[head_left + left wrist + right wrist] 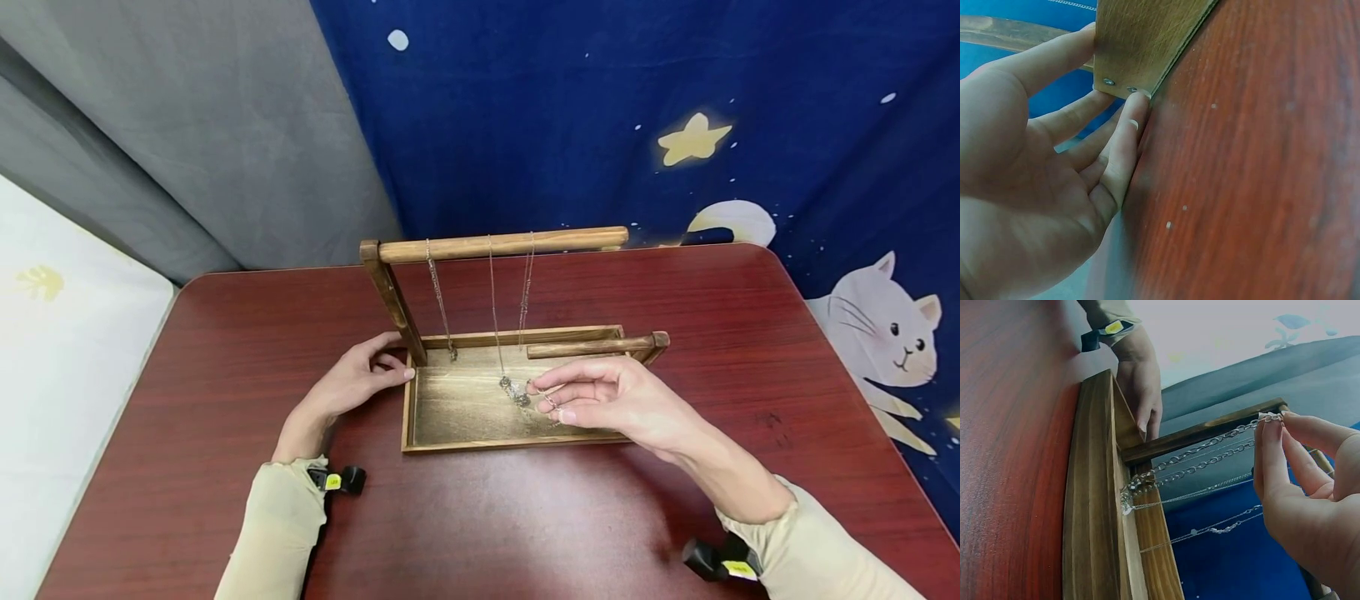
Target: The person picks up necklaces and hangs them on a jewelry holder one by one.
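A wooden jewelry stand (480,447) has a shallow tray base, a tall post with an upper bar, and a shorter bar at the right. My left hand (360,377) grips the tray's left end beside the post; in the left wrist view its fingertips touch the screwed end panel (1141,47). Above the tray's right half, my right hand (626,402) pinches a silver link chain (1210,440) between thumb and fingers. That chain slants down toward the tray in the right wrist view. Ornate silver pendants (513,392) hang low over the tray, close to my right fingertips.
Several thin necklaces hang from the upper bar (577,240), one with a small dark pendant (453,353). The lower bar (577,347) lies just behind my right hand. The stand is on a red-brown table (247,350), backed by grey and blue curtains (525,117).
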`<action>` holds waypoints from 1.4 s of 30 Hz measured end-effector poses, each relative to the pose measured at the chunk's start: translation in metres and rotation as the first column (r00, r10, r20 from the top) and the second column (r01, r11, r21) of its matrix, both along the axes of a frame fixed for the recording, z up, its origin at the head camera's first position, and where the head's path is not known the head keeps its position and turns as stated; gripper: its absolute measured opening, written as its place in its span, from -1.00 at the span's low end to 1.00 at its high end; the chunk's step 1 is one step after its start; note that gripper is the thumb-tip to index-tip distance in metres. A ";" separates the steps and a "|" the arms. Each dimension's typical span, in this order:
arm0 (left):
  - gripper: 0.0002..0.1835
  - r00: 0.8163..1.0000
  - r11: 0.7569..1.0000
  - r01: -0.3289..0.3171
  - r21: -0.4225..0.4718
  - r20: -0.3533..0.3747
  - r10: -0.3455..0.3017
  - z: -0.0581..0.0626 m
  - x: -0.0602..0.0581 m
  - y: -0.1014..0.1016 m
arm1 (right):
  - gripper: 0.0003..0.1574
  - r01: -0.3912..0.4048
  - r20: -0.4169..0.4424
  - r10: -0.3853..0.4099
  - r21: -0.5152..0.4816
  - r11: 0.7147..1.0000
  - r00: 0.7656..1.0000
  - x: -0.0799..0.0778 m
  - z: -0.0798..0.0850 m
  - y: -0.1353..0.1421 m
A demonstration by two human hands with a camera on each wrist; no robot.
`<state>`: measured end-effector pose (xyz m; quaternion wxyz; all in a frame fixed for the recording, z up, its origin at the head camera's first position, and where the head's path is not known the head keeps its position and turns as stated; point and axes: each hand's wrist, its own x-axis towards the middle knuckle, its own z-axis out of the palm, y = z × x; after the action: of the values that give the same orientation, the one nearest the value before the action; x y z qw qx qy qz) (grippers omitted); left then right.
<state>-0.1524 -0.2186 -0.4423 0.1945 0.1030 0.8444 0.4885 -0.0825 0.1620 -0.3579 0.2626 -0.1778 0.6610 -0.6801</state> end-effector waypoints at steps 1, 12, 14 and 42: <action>-0.23 1.000 1.000 -0.001 -0.003 -0.001 0.001 0.001 0.000 0.000 | -0.53 -0.007 -0.006 0.007 -0.001 1.000 1.000 0.000 0.001 0.000; -0.25 1.000 1.000 -0.010 -0.006 0.003 0.010 0.001 0.001 0.001 | -0.51 -0.024 -0.068 0.020 -0.065 0.998 0.998 0.001 0.007 0.003; -0.26 1.000 1.000 -0.007 -0.004 0.002 0.007 0.001 0.000 0.001 | -0.51 -0.033 -0.091 0.026 -0.075 0.997 0.996 0.001 0.009 0.004; -0.26 1.000 1.000 -0.009 0.005 -0.007 0.009 -0.004 -0.001 -0.002 | -0.48 -0.038 -0.163 -0.018 -0.333 0.942 0.986 0.001 0.039 0.020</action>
<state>-0.1538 -0.2201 -0.4460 0.1887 0.1014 0.8443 0.4911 -0.0820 0.1825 -0.3188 0.1768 -0.2783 0.5543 -0.7642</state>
